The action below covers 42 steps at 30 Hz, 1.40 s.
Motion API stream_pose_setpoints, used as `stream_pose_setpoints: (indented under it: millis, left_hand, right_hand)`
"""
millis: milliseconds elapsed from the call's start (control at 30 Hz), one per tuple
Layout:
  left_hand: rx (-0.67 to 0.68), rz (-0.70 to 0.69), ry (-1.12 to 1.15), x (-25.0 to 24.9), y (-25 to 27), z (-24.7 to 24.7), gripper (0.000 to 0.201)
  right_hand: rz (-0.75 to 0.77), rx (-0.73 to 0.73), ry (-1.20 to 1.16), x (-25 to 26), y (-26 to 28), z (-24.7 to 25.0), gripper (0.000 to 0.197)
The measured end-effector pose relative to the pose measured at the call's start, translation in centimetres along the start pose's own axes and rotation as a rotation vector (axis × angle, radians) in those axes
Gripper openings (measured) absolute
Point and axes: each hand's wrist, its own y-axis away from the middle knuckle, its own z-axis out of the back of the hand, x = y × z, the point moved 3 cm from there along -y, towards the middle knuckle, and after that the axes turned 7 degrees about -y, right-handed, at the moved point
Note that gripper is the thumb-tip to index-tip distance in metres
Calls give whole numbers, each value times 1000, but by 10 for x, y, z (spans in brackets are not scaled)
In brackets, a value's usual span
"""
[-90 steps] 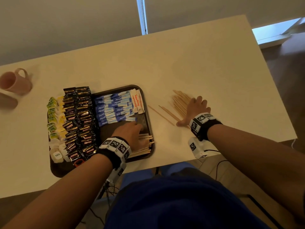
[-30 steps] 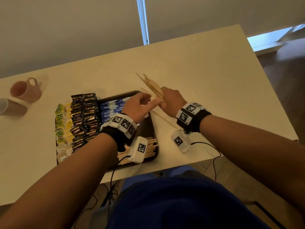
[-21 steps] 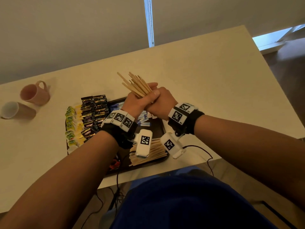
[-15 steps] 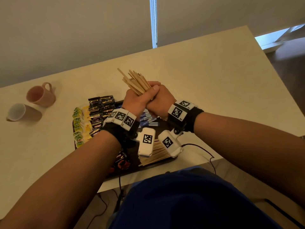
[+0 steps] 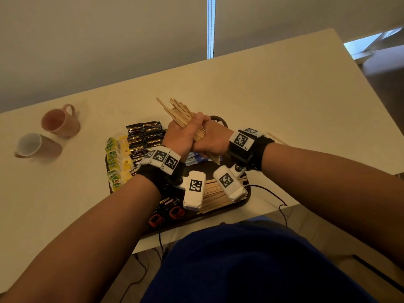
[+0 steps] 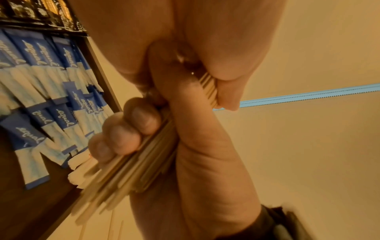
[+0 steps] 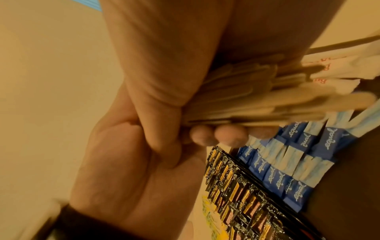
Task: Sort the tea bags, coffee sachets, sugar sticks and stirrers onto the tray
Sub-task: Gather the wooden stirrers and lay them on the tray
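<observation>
Left hand (image 5: 182, 136) and right hand (image 5: 211, 138), fingers curled tight, clasp one bundle of wooden stirrers (image 5: 181, 115) above the tray (image 5: 220, 120), tips fanning toward 11 o'clock. Below lie blue sugar sticks (image 7: 287, 175) printed "equal". At 9 o'clock from them sit black-gold coffee sachets (image 5: 144, 134), their print probably too blurred to read.

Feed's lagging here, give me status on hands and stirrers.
Left hand and right hand both grip the stirrer bundle above the tray. One stray stirrer on table. Nothing blocking.
</observation>
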Motion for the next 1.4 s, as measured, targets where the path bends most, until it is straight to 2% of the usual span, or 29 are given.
stream_pose_setpoints:
  millis: [133,267,400,500,600,767,867,967,1067,1233,1400]
  left_hand:
    - [0,-7,11,0,3,-4,31]
    - [-31,1,13,-4,2,-8,31]
    - [-43,37,130,-7,0,-12,26]
    - [-32,50,239,-9,-3,-14,40]
    - [-78,90,412,-12,-5,-13,31]
    - [-175,133,522,-16,-5,-12,38]
    - [-214,47,444,-19,-9,-6,37]
    - [-229,-88,246,-27,-10,0,36]
    - [-216,-155,33,-31,-8,-2,29]
    - [-210,-96,-54,-24,-6,-6,25]
    - [-176,-60,-100,-17,-8,-8,20]
  right_hand:
    - [-109,48,-114,-9,3,1,24]
    - [-258,61,-125,-15,8,7,42]
    - [-250,33,-174,-20,8,12,56]
    - [-251,61,-286,-22,12,12,40]
    - [-241,125,-401,-21,17,10,21]
    - [-256,210,-480,-24,18,11,26]
    - [-309,229,-688,-31,19,14,38]
    - [-369,231,-997,-38,21,16,52]
    - [-409,185,-1127,-37,15,15,54]
    - [-435,86,-1158,-34,10,12,51]
    - [-406,84,-1183,-34,13,13,41]
